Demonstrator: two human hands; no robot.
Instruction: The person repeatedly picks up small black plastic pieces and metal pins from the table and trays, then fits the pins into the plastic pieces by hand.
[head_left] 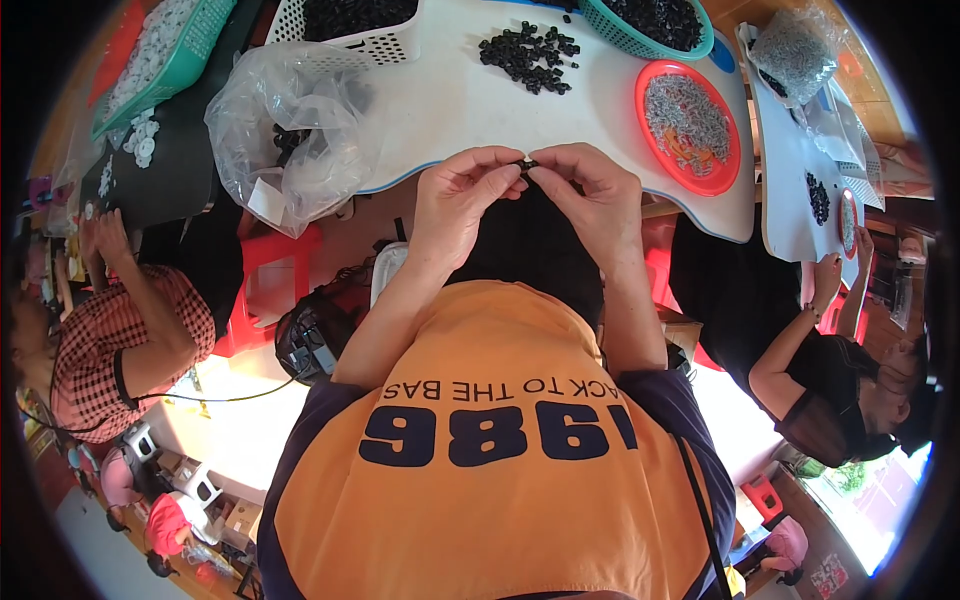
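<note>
My left hand (468,190) and my right hand (588,190) meet just off the near edge of the white table (430,110). Between their pinched fingertips is a small black plastic piece (527,164), gripped from both sides. Its exact kind is too small to make out. Beyond my hands a loose pile of small black pieces (528,57) lies on the table. To the right is a red round tray (642,110) with many small silvery metal parts (688,115) in it.
A clear plastic bag (285,140) with some black pieces hangs over the table's left edge. Behind it stands a white basket (400,42) of black pieces; a green basket (640,38) is at the far right. Co-workers sit at tables left (150,350) and right (800,370).
</note>
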